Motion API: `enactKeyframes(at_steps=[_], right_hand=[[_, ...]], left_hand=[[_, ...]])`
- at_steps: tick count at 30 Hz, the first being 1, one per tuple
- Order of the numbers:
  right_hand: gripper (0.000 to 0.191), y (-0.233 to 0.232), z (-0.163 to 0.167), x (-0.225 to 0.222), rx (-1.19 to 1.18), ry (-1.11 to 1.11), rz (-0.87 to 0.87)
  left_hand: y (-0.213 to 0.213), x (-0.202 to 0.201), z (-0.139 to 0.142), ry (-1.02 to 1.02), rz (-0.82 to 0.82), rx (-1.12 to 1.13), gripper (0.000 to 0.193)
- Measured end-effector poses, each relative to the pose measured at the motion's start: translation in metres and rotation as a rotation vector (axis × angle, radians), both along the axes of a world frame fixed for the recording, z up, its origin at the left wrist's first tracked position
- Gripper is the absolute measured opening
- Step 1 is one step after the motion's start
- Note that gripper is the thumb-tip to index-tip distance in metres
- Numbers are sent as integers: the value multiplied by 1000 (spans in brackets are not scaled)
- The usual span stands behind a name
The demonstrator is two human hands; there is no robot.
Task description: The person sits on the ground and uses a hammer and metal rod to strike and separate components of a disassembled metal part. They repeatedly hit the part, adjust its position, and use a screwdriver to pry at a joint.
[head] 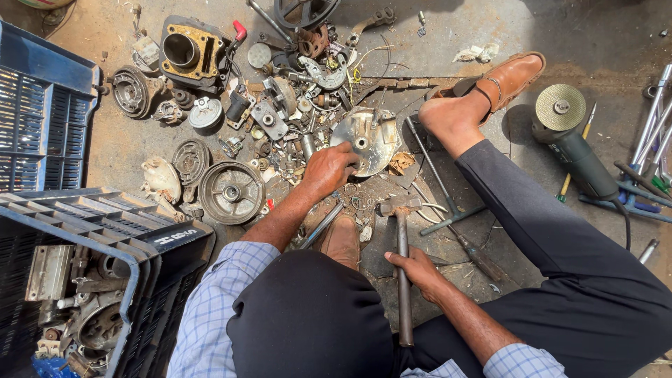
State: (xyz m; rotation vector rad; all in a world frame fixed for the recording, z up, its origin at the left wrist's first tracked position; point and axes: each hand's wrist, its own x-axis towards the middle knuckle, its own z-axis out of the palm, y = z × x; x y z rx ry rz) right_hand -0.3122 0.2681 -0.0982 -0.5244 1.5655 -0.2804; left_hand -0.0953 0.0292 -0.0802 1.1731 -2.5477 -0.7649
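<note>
Hammer lay nearest, its long shaft running up the concrete floor between the person's knees, with the right hand closed around the shaft partway along and the head resting just below a round silvery brake plate. Left hand reached further out, fingers curled over the near left edge of that plate, pressing it onto the floor. Beside the left forearm sat a dark blue plastic crate holding greasy metal parts, a white printed label on its rim; a second blue crate stood beyond it. Past the plate spread a heap of small engine pieces, among them a ribbed brake drum and a cylinder block at the far edge. To the right, a foot in a tan sandal rested near the plate, and an angle grinder lay well apart from both hands
</note>
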Motion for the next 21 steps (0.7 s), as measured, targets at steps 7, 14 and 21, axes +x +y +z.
enactKeyframes(at_steps=[7, 14, 21], right_hand=[[42, 0, -1, -1, 43, -20, -18], [42, 0, -3, -1, 33, -10, -10], [37, 0, 2, 1, 10, -29, -27]], left_hand=[[3, 20, 2, 259, 216, 253, 17], [27, 43, 16, -212, 167, -46, 45], [40, 9, 13, -26, 43, -92, 45]])
